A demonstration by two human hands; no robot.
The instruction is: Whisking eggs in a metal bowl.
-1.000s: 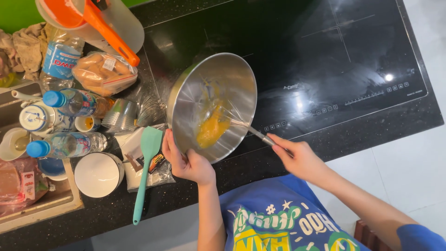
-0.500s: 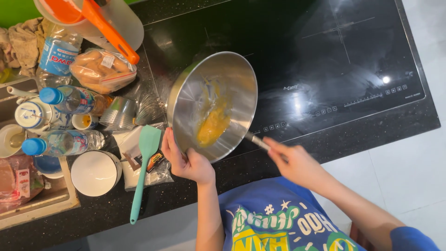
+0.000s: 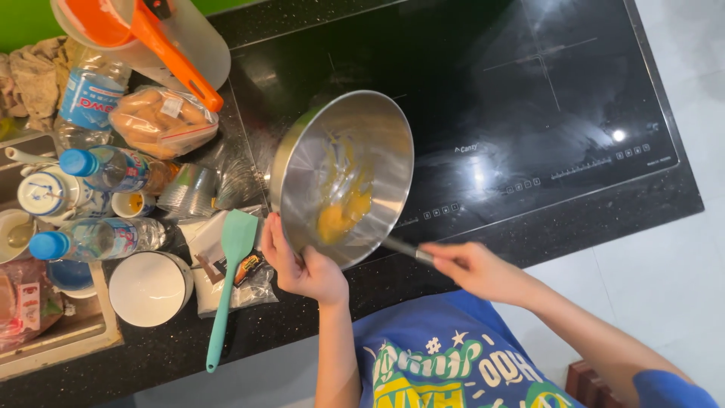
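A steel mixing bowl [image 3: 377,143] is tilted on the black counter, with yellow beaten egg [image 3: 340,215] pooled at its lower side. My left hand [image 3: 302,268] grips the bowl's near rim. My right hand [image 3: 472,268] holds the metal handle of a whisk [image 3: 404,248] that reaches into the bowl; its head is blurred in the egg.
A black induction hob [image 3: 529,98] fills the right of the counter. Left of the bowl lie a teal spatula [image 3: 230,279], a white bowl [image 3: 147,287], plastic water bottles [image 3: 98,238], a bagged bread roll [image 3: 162,121] and a clear jug with an orange scoop [image 3: 162,38].
The whisk has kept moving in the bowl and the egg has spread along the lower wall. My right hand has shifted slightly; my left hand still holds the rim.
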